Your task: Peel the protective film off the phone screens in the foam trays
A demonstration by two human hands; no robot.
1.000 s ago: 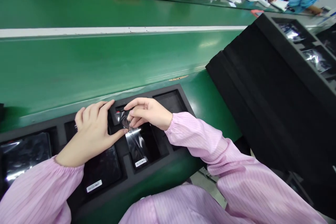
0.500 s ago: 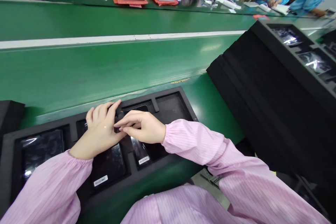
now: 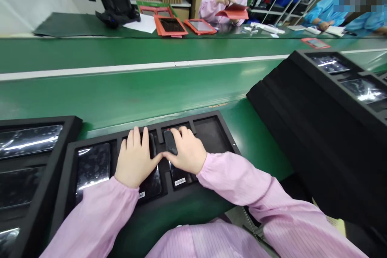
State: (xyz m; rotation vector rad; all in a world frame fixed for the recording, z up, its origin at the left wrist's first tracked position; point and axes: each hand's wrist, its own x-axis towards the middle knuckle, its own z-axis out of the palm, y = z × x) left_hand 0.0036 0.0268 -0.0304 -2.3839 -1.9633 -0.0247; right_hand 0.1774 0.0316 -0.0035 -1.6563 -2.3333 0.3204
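A black foam tray (image 3: pixel 137 134) lies in front of me, with flat black-screened devices in its slots. My left hand (image 3: pixel 136 159) rests palm down on the middle tablet (image 3: pixel 152 187), fingers stretched out. The white barcode label near the tablet's lower edge partly shows beside my wrist. My right hand (image 3: pixel 187 151) lies over the device (image 3: pixel 178 171) in the slot to the right, its fingers spread and slightly bent. The two thumbs meet above the divider. At the left end sits another tablet (image 3: pixel 94 165), partly behind my left sleeve.
Another foam tray (image 3: pixel 68 129) with screens stands at the left. A stack of black foam trays (image 3: pixel 305 129) leans at the right, screens in the top one. Beyond the green ledge lie orange-cased tablets (image 3: pixel 171 26) and a white sheet (image 3: pixel 140 24). Co-workers sit across the bench.
The view has swung left and up, showing more of the left tray. My hands were overlapping; now the left lies flat on the middle tablet and the right has spread over the neighbouring device.
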